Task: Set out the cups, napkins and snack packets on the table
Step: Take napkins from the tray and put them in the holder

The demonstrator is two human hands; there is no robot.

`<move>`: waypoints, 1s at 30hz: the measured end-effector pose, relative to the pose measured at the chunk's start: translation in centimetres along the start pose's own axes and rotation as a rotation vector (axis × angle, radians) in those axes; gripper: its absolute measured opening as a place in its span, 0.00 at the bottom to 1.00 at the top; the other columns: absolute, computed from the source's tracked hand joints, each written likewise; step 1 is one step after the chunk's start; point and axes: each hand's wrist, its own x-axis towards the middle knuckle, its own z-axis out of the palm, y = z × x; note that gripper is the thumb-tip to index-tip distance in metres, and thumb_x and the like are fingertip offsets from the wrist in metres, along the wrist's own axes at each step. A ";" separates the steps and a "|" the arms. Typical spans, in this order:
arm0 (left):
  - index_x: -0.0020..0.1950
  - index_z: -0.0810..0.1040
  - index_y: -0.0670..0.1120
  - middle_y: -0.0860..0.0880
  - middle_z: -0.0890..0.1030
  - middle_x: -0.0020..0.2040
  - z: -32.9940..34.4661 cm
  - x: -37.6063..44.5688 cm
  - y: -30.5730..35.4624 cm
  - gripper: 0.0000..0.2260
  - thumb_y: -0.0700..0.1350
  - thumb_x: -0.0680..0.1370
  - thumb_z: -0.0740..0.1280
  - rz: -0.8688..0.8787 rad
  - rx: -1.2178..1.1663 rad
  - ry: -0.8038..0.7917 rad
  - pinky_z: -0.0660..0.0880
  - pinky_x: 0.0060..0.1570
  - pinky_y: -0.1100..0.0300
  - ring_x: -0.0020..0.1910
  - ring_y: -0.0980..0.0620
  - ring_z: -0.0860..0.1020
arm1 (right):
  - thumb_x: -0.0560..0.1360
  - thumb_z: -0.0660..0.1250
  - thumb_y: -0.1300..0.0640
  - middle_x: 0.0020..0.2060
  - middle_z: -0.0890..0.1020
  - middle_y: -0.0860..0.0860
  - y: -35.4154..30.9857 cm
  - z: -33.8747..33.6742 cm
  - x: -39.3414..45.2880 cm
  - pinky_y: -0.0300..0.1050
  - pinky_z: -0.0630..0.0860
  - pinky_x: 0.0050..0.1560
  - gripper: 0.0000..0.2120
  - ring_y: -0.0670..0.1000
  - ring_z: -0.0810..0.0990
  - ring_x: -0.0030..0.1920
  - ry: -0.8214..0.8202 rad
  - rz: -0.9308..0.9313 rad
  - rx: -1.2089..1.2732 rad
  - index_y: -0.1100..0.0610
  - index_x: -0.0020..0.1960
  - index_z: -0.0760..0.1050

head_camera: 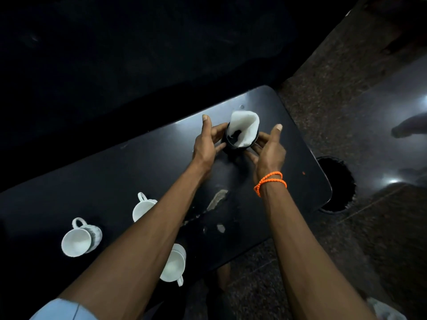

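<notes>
A black round holder [233, 146] stands on the black table [115, 172] toward its far right end, with white napkins [246, 125] rolled inside it and sticking up. My left hand [208, 144] touches its left side with straight fingers, thumb raised. On the holder's right side my right hand [269, 151], an orange band on its wrist, does the same. Three white handled cups stand nearer to me: one at the left [77, 241], one partly behind my left forearm [142, 207], and one by the near edge [174, 265]. No snack packets are visible.
The tabletop has a worn, chipped patch [216, 199] between my forearms. Beyond the table's right end a dark round opening [337, 185] sits in the speckled stone floor. A blurred limb of another person [409, 125] shows at the right edge. Something white [388, 310] lies at the bottom right.
</notes>
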 end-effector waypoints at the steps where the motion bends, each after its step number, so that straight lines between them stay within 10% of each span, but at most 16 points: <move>1: 0.68 0.81 0.41 0.46 0.84 0.65 -0.3 -0.6 -0.3 0.34 0.64 0.86 0.48 0.009 0.007 0.000 0.78 0.62 0.56 0.66 0.52 0.80 | 0.80 0.59 0.34 0.39 0.89 0.49 0.3 -0.2 -0.7 0.44 0.84 0.37 0.28 0.49 0.89 0.43 0.005 0.002 0.010 0.55 0.45 0.84; 30: 0.56 0.86 0.48 0.51 0.89 0.53 -8.5 -14.7 -7.4 0.27 0.62 0.85 0.53 -0.124 -0.081 0.178 0.82 0.48 0.66 0.57 0.56 0.86 | 0.80 0.60 0.35 0.47 0.89 0.52 11.5 -5.6 -13.2 0.47 0.84 0.43 0.27 0.50 0.88 0.48 0.039 0.126 -0.089 0.58 0.54 0.84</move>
